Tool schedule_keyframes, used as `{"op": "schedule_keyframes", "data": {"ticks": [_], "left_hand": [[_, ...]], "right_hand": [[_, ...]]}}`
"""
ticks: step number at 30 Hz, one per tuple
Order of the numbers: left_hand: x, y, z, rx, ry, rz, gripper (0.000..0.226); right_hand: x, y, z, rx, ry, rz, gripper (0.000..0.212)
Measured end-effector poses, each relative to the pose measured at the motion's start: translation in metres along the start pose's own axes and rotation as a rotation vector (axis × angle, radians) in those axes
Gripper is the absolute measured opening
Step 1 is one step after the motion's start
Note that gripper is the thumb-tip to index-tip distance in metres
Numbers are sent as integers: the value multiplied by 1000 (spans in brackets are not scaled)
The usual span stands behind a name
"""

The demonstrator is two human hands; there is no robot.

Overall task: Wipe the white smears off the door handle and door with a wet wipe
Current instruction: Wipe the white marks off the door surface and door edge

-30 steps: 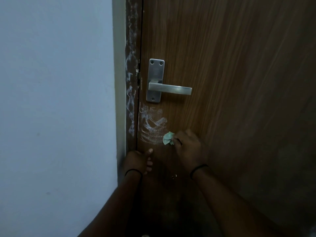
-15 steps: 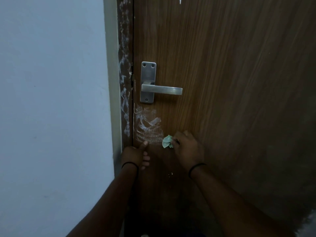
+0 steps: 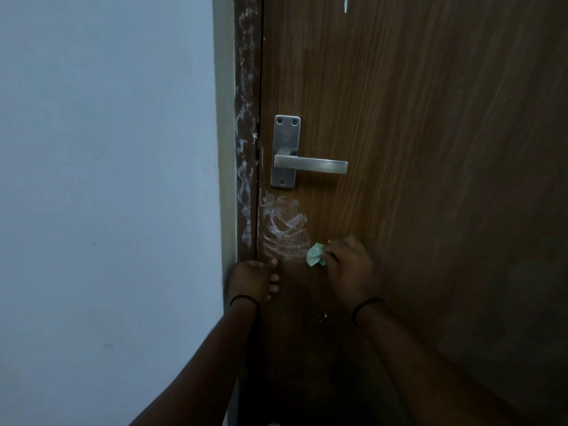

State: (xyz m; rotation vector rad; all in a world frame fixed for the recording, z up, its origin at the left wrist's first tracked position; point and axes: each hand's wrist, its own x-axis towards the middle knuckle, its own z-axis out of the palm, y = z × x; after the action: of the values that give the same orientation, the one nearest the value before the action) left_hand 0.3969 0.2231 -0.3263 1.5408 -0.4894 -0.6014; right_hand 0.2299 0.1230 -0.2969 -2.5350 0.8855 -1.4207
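Little has shifted in the last second: only the view has slid, so door and hands sit a touch further right, while the right hand (image 3: 347, 265) keeps its place at the smear's lower edge. Its fingers (image 3: 333, 252) curl round a crumpled green wipe (image 3: 316, 255), pinching it so the wad sticks out at 9 o'clock against the door (image 3: 430, 149). The left hand (image 3: 250, 279) rests on the door's edge at 7 o'clock of the smear (image 3: 284, 224), fingers loosely bent, holding nothing. Smear lies at 6 o'clock below the handle (image 3: 310, 165), untouched as far as I can judge (more white runs up the frame (image 3: 244, 149)). To wipe well: press the wad flat, sweep towards 10 o'clock across the patch, overlap strokes, and turn the wipe to a clean face before doing the handle.
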Motion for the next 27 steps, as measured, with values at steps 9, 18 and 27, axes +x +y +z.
{"op": "schedule_keyframes", "data": {"ticks": [9,18,27], "left_hand": [[-2,6,-5,8,8,42,23],[-5,-4,-1,34,3,36,23],[-5,-7,-6,26,45,31,24]], "right_hand": [[-5,-27,24,-74,-179,-78,9],[5,-33,20,-9,39,14,4],[-1,-27,32,-57,-101,1,9]]}}
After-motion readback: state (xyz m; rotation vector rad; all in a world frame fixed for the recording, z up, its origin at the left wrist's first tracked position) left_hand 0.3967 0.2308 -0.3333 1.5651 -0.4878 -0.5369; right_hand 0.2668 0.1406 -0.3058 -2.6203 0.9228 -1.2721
